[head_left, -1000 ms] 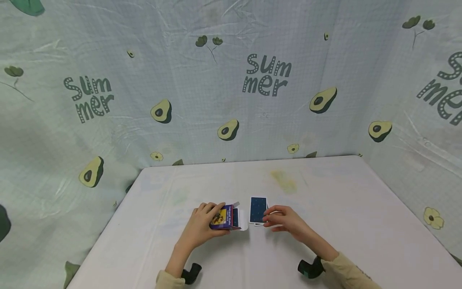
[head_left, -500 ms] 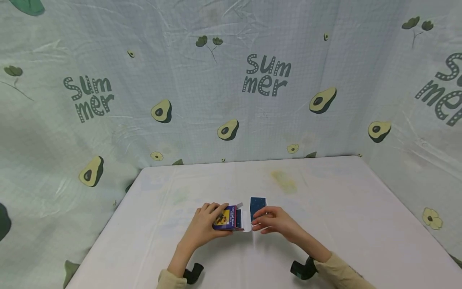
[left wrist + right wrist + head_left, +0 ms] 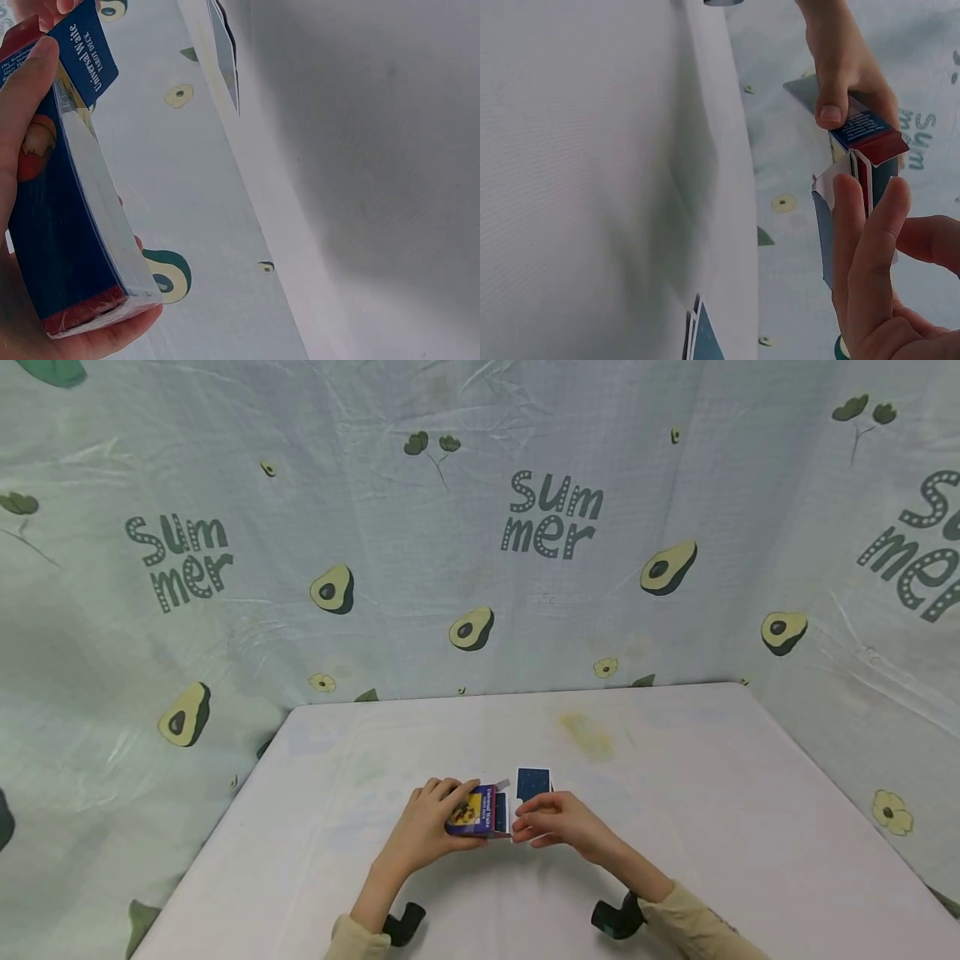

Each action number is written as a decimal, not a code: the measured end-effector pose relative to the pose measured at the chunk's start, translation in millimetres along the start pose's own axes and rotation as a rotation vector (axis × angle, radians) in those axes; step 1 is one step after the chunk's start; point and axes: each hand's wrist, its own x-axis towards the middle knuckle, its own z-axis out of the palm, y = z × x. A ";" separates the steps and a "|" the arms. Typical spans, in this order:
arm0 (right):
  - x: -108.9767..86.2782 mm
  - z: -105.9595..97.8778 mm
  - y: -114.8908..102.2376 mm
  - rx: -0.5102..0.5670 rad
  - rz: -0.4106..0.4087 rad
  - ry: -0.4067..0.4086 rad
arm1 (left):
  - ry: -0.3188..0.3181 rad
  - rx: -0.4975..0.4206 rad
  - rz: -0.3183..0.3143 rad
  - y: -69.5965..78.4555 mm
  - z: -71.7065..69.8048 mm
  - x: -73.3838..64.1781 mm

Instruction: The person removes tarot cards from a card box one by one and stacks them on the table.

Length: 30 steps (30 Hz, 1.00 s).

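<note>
My left hand (image 3: 427, 822) grips a purple-blue tarot card box (image 3: 471, 810) off the table, fingers over the top and thumb along the near side. The box's end faces right with its flap (image 3: 86, 56) folded out, and dark blue card backs (image 3: 501, 814) show inside. At that opening is my right hand (image 3: 562, 822), its fingers (image 3: 851, 240) extended in front of the box mouth; whether they touch the cards inside I cannot tell. Behind the right hand, a small stack of blue-backed cards (image 3: 532, 782) lies face down on the table, partly hidden by that hand.
A white-covered table (image 3: 675, 777) spreads around the hands. A pale curtain (image 3: 375, 527) with avocado prints and lettering hangs behind and at both sides. Black wrist cameras (image 3: 618, 918) sit below both wrists.
My right hand has moved left, away from the card stack's right edge to the box opening, covering the stack's lower part. The left hand and box have shifted slightly right.
</note>
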 end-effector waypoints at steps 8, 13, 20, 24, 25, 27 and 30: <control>2.7 4.6 0.6 0.002 0.005 0.024 | 0.002 -0.024 0.018 2.3 -0.9 0.2; 4.0 7.9 0.5 -0.002 0.018 0.041 | 0.002 -0.030 0.024 3.2 -1.0 -1.4; 5.6 12.1 -1.6 -0.027 0.049 0.080 | 0.000 -0.030 0.032 5.7 -1.9 -1.3; 5.0 13.2 -4.2 -0.040 0.060 0.092 | 0.001 -0.031 0.039 7.3 -2.8 -1.5; 5.0 13.4 -4.6 -0.042 0.062 0.093 | 0.003 -0.028 0.043 7.7 -3.1 -1.5; 5.1 13.6 -4.9 -0.042 0.067 0.094 | 0.006 -0.026 0.048 8.3 -3.2 -1.5; 6.3 13.4 -4.5 -0.037 0.075 0.098 | 0.010 -0.023 0.053 8.9 -3.0 -0.5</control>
